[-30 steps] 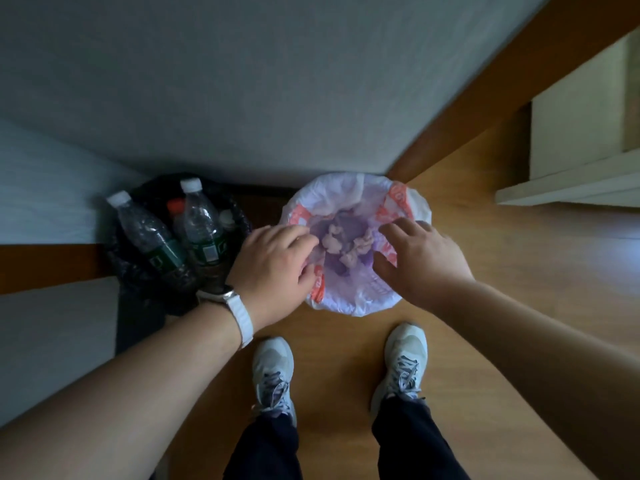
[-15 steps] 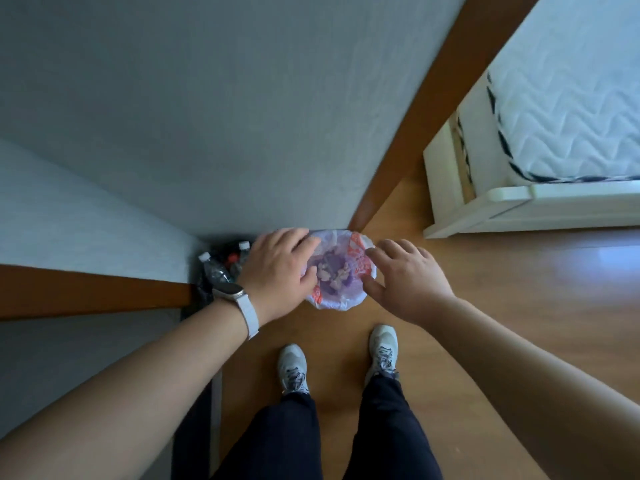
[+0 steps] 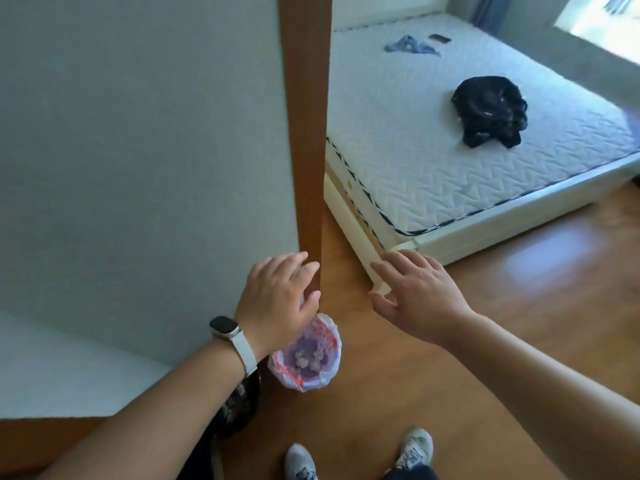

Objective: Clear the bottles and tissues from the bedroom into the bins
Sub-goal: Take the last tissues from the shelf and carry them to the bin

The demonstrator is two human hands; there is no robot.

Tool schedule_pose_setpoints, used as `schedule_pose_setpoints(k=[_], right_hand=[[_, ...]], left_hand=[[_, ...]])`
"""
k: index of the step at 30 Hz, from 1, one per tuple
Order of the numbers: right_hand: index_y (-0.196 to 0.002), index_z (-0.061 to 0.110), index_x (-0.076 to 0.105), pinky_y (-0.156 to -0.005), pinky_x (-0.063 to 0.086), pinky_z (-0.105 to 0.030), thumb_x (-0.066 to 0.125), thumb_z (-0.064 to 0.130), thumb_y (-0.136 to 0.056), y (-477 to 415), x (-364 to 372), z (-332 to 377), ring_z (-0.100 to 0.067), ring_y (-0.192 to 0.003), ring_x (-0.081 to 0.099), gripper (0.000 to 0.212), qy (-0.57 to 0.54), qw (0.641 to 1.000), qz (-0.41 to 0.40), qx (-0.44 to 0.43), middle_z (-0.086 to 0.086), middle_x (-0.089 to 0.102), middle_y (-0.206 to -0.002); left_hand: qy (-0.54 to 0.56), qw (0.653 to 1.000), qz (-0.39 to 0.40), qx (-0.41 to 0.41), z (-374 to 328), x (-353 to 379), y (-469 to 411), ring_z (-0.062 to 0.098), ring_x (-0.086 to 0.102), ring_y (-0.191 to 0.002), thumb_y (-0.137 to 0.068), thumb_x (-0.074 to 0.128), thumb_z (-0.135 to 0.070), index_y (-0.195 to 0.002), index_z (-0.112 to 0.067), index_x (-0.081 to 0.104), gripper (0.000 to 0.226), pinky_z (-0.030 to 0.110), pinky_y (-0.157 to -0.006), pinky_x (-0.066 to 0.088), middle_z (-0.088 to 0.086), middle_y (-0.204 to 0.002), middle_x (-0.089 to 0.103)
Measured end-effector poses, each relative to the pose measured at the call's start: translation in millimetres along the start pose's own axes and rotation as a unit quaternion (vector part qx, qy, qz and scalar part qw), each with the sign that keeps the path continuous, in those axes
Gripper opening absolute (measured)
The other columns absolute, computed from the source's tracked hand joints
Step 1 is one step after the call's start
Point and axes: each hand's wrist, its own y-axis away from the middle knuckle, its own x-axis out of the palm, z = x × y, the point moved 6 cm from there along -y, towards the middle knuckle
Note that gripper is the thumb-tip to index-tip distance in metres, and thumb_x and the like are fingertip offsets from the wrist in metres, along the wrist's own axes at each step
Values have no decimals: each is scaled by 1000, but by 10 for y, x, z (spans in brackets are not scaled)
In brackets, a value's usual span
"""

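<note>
A small bin lined with a white and red bag [image 3: 327,332] stands on the wooden floor by the wall corner, with crumpled tissues [image 3: 306,358] inside. A black-lined bin [image 3: 239,407] sits to its left, mostly hidden by my left forearm; its bottles cannot be made out. My left hand [image 3: 277,299], with a watch on the wrist, hovers well above the white bin, fingers apart and empty. My right hand [image 3: 419,292] is raised to the right of it, fingers spread, holding nothing.
A wooden wall trim [image 3: 304,133] runs upward just beyond my left hand. A bed with a white mattress [image 3: 450,161] fills the upper right; a black garment [image 3: 488,109], a blue cloth [image 3: 408,45] and a dark phone [image 3: 439,38] lie on it. My shoes [image 3: 414,448] stand at the bottom.
The view has swung up from the bins to the bed. Both hands have lifted away from the white bin's rim, and their fingers have spread.
</note>
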Motion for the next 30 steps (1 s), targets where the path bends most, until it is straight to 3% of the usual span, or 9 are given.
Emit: schedule_pose_setpoints(k=[6, 17, 21, 30], right_hand=[[-135, 29, 48, -108, 34, -41, 39, 59, -91, 345, -656, -758, -23, -132, 43, 54, -2, 996, -56, 65, 4, 52, -138], [-130, 22, 54, -103, 41, -44, 52, 53, -86, 1154, -1360, -2311, -24, -125, 47, 54, 21, 980, -171, 104, 0, 56, -132], [-133, 21, 53, -105, 39, -44, 54, 52, -87, 1543, -1483, -2981, -25, -127, 46, 55, 35, 975, -178, 128, -2, 54, -134], [-132, 22, 54, -105, 38, -41, 52, 53, -85, 2038, -1676, -3918, -24, -126, 47, 56, 63, 957, -203, 200, -1, 55, -133]], left_hand=[[13, 998, -16, 56, -797, -132, -585, 24, 54, -122, -89, 50, -43, -124, -21, 61, 43, 48, -101, 43, 3, -130, 60], [-12, 988, -31, 149, -2387, -63, -1694, 24, 52, -123, -88, 49, -46, -126, -23, 58, 45, 50, -103, 39, 1, -130, 58], [-17, 980, -65, 188, -3088, -23, -2047, 25, 55, -116, -86, 50, -45, -123, -20, 59, 45, 42, -100, 35, 3, -125, 60], [-2, 962, -74, 262, -4133, 111, -2724, 25, 57, -114, -87, 49, -44, -121, -18, 61, 44, 46, -95, 44, 3, -124, 62]])
